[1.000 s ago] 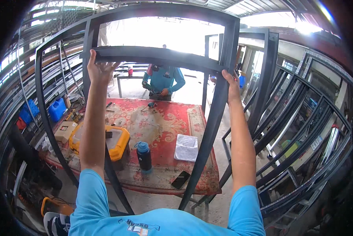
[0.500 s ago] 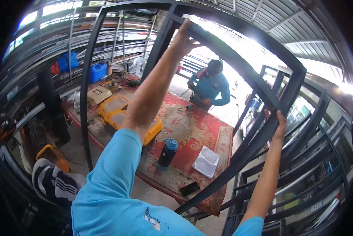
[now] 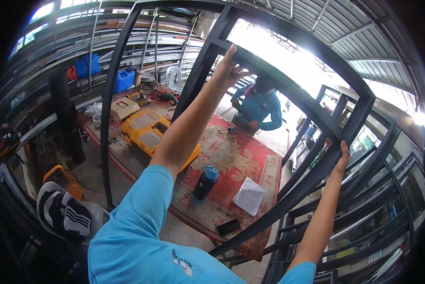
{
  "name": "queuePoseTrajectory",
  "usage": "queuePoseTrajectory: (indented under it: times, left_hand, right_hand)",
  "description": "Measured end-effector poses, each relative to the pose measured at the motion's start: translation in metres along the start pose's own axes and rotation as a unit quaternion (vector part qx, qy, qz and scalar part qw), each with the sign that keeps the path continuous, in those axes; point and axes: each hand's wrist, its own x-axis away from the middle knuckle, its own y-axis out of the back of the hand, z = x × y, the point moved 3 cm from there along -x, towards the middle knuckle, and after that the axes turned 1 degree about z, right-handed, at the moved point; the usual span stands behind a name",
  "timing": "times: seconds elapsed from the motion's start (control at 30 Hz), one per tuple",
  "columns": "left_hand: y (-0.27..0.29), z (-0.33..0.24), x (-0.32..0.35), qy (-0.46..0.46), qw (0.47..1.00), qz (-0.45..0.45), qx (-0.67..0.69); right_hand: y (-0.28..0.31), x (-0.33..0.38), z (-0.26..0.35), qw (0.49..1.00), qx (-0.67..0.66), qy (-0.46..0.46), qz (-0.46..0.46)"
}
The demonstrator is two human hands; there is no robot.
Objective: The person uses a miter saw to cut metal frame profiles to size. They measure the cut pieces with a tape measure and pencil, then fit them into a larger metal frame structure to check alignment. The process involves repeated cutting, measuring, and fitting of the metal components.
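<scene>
A tall dark grey metal frame [image 3: 109,94] stands before me, leaning across the view. A crossbar [image 3: 278,83] spans its upper part, sloping down to the right in the picture. My left hand [image 3: 230,68] is raised to the crossbar's left end, thumb up along its face and fingers bent under and behind it. Lower at the right, my right hand [image 3: 342,158] is closed round the dark bar where crossbar and right upright meet; some of its fingers are hidden behind the metal.
Beyond the frame is a red carpeted table [image 3: 217,146] with a yellow case [image 3: 146,130], a dark bottle [image 3: 205,183], a white packet [image 3: 249,196] and a phone [image 3: 228,227]. A co-worker [image 3: 259,104] stands at its far side. More dark frames [image 3: 363,203] stand at right.
The crossbar's left end has come down from near the frame's top, my left hand lowering with it. Its right end and my right hand have shifted slightly down. My view has tilted a little.
</scene>
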Motion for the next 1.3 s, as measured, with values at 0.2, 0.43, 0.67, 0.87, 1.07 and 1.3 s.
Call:
queuePoseTrajectory:
  times: [0.2, 0.43, 0.67, 0.87, 1.07, 1.3]
  left_hand:
    - [-0.003, 0.001, 0.003, -0.014, 1.000, -0.011, 0.018]
    - [-0.001, 0.005, 0.006, -0.002, 0.999, -0.033, 0.029]
    - [0.026, 0.017, 0.038, 0.001, 1.000, -0.004, 0.011]
    - [0.014, 0.027, 0.051, -0.005, 0.999, -0.037, 0.016]
    - [0.060, -0.001, 0.023, -0.037, 0.993, -0.067, 0.089]
    - [0.063, -0.016, 0.007, -0.079, 0.980, -0.130, 0.125]
  right_hand:
    - [0.004, 0.001, 0.001, 1.000, 0.025, 0.001, -0.007]
    - [0.005, 0.006, 0.004, 0.998, 0.010, -0.015, -0.059]
    - [-0.011, 0.011, 0.003, 0.997, 0.035, -0.012, -0.074]
    - [0.007, 0.012, 0.012, 0.994, 0.068, -0.004, -0.084]
    - [0.000, 0.017, 0.007, 0.985, 0.119, -0.071, -0.105]
    - [-0.013, 0.020, -0.001, 0.992, 0.048, -0.038, -0.108]
